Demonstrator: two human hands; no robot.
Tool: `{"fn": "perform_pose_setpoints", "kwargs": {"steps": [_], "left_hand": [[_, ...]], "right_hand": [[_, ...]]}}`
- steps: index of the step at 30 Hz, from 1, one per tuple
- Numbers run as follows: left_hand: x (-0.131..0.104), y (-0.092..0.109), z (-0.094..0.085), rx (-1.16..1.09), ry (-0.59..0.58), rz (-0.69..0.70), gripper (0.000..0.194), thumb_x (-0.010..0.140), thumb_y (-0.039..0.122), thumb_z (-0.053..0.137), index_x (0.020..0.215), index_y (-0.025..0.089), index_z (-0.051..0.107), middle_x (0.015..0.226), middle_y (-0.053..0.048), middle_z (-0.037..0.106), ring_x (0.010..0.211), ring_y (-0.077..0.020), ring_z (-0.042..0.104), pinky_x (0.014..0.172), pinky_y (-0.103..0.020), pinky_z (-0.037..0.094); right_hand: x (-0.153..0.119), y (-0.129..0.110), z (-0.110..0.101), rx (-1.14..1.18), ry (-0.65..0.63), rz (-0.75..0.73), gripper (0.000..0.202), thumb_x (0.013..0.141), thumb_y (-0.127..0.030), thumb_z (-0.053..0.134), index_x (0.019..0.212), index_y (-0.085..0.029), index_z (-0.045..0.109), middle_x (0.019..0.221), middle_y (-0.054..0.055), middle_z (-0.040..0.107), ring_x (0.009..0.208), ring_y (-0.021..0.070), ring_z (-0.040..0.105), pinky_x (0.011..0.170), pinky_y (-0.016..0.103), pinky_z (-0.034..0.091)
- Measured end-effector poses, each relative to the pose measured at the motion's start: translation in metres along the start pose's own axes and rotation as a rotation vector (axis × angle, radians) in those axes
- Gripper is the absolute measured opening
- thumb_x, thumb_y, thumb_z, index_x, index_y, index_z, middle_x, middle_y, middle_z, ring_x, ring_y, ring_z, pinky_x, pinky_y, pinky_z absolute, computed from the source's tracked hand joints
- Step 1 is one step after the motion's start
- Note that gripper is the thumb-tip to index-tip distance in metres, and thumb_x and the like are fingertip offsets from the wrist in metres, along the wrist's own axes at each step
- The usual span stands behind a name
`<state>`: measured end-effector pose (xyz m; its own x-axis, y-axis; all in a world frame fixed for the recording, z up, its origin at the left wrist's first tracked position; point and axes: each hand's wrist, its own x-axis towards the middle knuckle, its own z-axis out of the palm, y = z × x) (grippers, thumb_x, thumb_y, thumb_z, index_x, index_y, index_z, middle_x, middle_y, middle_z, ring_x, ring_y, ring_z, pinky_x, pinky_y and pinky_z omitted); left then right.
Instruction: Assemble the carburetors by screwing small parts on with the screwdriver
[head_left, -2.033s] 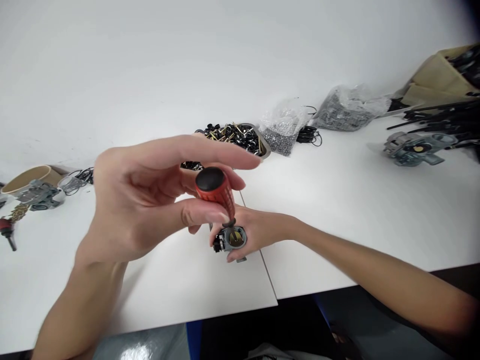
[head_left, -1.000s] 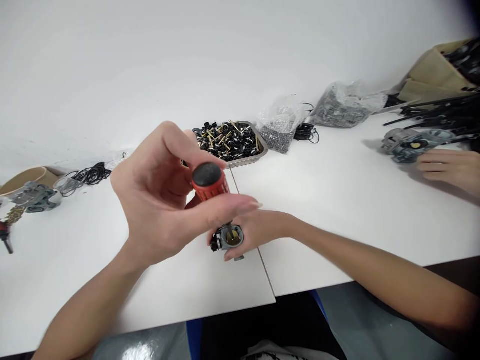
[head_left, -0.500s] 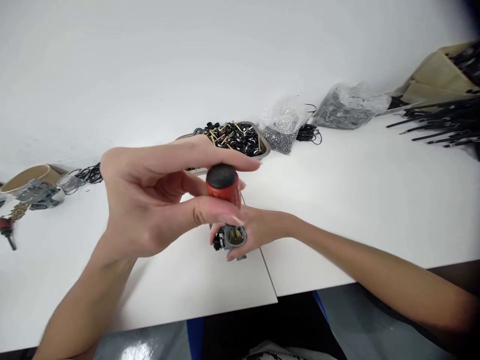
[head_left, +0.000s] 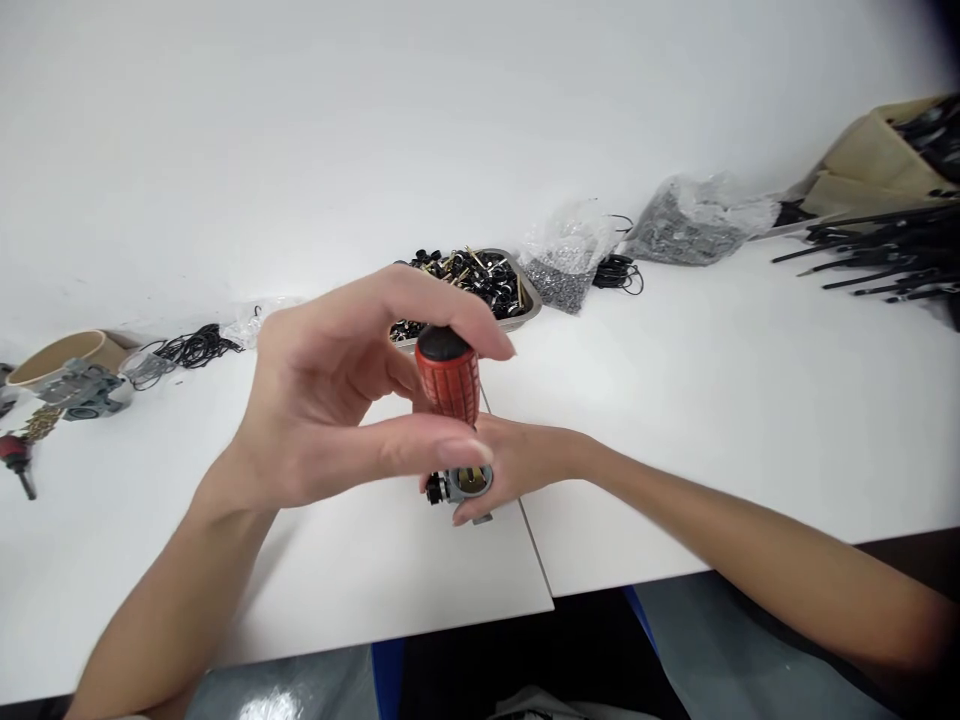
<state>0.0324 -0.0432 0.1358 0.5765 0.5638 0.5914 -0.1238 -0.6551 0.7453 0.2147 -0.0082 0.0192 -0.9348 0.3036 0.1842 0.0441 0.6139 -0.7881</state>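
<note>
My left hand is around a screwdriver with a red ribbed handle and a black cap. The thumb and index finger are spread wider about the handle, with other fingers behind it. The handle stands nearly upright, and its lower end is hidden by my thumb. Below it, my right hand grips a small grey metal carburetor against the table. Its round bore faces up, with a brass-coloured plate inside and a black fitting on its left side.
Behind my hands a metal tray holds many black and brass parts. Bags of small parts stand along the wall. Black rods lie at right. At left are another carburetor, a red-handled tool and black cables.
My left thumb and index finger have spread apart, baring more of the red handle. My right hand and the carburetor stay nearly where they were.
</note>
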Motion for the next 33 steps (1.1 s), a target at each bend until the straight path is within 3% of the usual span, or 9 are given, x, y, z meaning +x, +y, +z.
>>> {"fn": "perform_pose_setpoints", "kwargs": {"steps": [3,7,11,15,19,23,30,33], "left_hand": [[0.001,-0.006,0.005,0.039,0.128,0.067,0.027,0.073,0.008,0.077,0.097,0.015,0.071,0.084,-0.002,0.064,0.056,-0.0121,0.063,0.039,-0.024,0.056],[0.001,-0.012,0.011,0.029,0.192,0.005,0.033,0.068,0.018,0.083,0.099,0.017,0.071,0.069,0.002,0.064,0.050,-0.0129,0.062,0.032,-0.020,0.050],[0.002,-0.013,0.011,-0.026,0.184,0.016,0.030,0.066,0.015,0.084,0.093,0.015,0.071,0.071,0.000,0.066,0.055,-0.0140,0.065,0.035,-0.020,0.052],[0.002,-0.007,0.010,0.006,0.150,0.009,0.029,0.071,0.019,0.081,0.098,0.010,0.073,0.080,-0.005,0.069,0.060,-0.0162,0.066,0.036,-0.022,0.053],[0.000,-0.002,0.007,0.082,0.084,0.061,0.029,0.077,0.008,0.073,0.106,0.009,0.073,0.087,-0.008,0.071,0.061,-0.0170,0.065,0.030,-0.021,0.047],[-0.003,0.000,0.000,0.063,0.018,0.027,0.029,0.082,0.011,0.068,0.111,0.010,0.072,0.087,-0.009,0.069,0.072,-0.0215,0.069,0.037,-0.024,0.053],[-0.003,0.002,-0.013,0.021,-0.049,-0.129,0.026,0.085,0.015,0.066,0.110,0.021,0.071,0.090,-0.008,0.072,0.056,-0.0147,0.066,0.039,-0.022,0.051],[-0.002,0.006,-0.026,-0.007,0.042,-0.121,0.017,0.084,0.017,0.069,0.100,0.016,0.071,0.089,-0.008,0.071,0.056,-0.0151,0.066,0.044,-0.024,0.053]], "right_hand": [[0.000,-0.001,0.000,0.001,-0.010,0.010,0.035,0.075,-0.030,0.079,0.107,-0.023,0.067,0.124,0.007,0.053,0.120,0.0239,0.047,0.106,0.042,0.037],[0.000,-0.001,0.000,0.005,0.005,-0.001,0.033,0.075,-0.029,0.079,0.105,-0.023,0.067,0.125,0.007,0.053,0.116,0.0232,0.048,0.105,0.041,0.039],[0.000,0.002,0.000,-0.007,0.021,-0.028,0.034,0.074,-0.028,0.080,0.105,-0.023,0.068,0.125,0.007,0.053,0.114,0.0235,0.048,0.102,0.039,0.040],[0.000,0.003,0.001,-0.018,0.027,-0.038,0.031,0.074,-0.029,0.080,0.102,-0.023,0.069,0.125,0.007,0.052,0.114,0.0232,0.047,0.101,0.038,0.041],[0.000,0.003,0.001,-0.025,0.025,-0.034,0.034,0.074,-0.030,0.080,0.105,-0.023,0.068,0.124,0.007,0.051,0.112,0.0233,0.048,0.101,0.039,0.042],[0.000,0.001,0.000,-0.018,0.015,-0.017,0.035,0.074,-0.029,0.080,0.106,-0.023,0.067,0.126,0.007,0.049,0.117,0.0236,0.046,0.103,0.039,0.041],[0.001,0.002,0.002,-0.043,0.030,-0.057,0.034,0.074,-0.032,0.080,0.105,-0.022,0.068,0.121,0.007,0.051,0.119,0.0236,0.046,0.105,0.040,0.040],[0.001,0.002,0.002,-0.041,0.038,-0.065,0.034,0.073,-0.029,0.082,0.103,-0.024,0.068,0.129,0.007,0.048,0.123,0.0237,0.044,0.109,0.039,0.036]]}}
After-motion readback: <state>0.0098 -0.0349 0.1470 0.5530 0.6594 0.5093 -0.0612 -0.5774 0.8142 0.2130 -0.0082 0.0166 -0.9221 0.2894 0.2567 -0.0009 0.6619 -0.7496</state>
